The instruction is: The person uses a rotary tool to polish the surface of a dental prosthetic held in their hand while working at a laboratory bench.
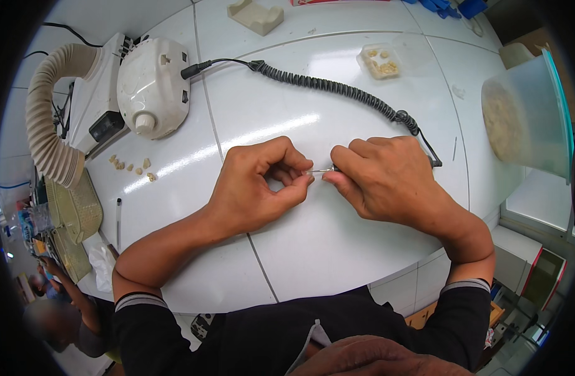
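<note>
Presently, in the head view, the right hand (388, 178) is gripping a slim metal tool (323, 170), whose thin shaft is pointing to the left. The left hand (250, 182) is pinching with thumb and forefinger at the tip of this tool; one cannot tell whether a tiny piece is sitting between these fingertips. The tool is being held over the middle of the tabletop (337, 257). Behind the hands, a coiled black cord (337, 83) is running from a white control box (152, 88) towards the right hand. Farther back, a small clear box (388, 76) is containing yellowish pieces (384, 66). On the left, several loose pale pieces (147, 163) and a pen (119, 222) are lying.
</note>
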Demonstrator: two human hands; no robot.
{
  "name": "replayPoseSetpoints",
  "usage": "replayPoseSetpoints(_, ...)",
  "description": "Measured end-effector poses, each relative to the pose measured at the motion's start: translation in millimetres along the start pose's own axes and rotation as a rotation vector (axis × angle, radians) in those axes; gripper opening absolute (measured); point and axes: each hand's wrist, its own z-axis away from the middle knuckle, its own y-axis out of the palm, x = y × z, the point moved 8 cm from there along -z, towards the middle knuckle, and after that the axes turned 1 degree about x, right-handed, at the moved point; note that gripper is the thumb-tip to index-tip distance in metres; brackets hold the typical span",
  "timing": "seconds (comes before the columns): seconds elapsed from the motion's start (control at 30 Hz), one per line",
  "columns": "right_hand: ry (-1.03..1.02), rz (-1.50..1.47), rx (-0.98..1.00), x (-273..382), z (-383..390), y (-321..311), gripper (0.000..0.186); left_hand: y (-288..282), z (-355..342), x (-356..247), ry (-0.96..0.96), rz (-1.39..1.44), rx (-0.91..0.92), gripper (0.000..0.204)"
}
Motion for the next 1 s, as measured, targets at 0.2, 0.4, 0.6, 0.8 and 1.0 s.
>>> replayPoseSetpoints(0.2,0.002,0.001,0.002,0.2,0.1,0.3,0.037,-0.3,0.1,0.1,0.0,-0.014,-0.007,0.013)
replayPoseSetpoints(0.4,0.001,-0.001,0.0,0.6,0.1,1.8,0.036,0.4,0.3,1.3,0.001,0.006,-0.01,0.013)
replayPoseSetpoints(0.6,-0.009,-0.006,-0.025,0.3,0.4,0.4,0.035,0.1,0.1,-0.3,0.002,-0.004,-0.007,0.014)
replayPoseSetpoints(0.8,-0.002,-0.025,-0.022,-7.7,3.8,-2.1,0.036,-1.4,-0.3,-2.6,0.004,-0.054,0.018,0.015)
replayPoseSetpoints(1.0,0.008,-0.024,0.017,-7.1,2.1,-0.1,0.036,-2.4,-0.4,-4.1,0.047,-0.03,-0.015,0.014)
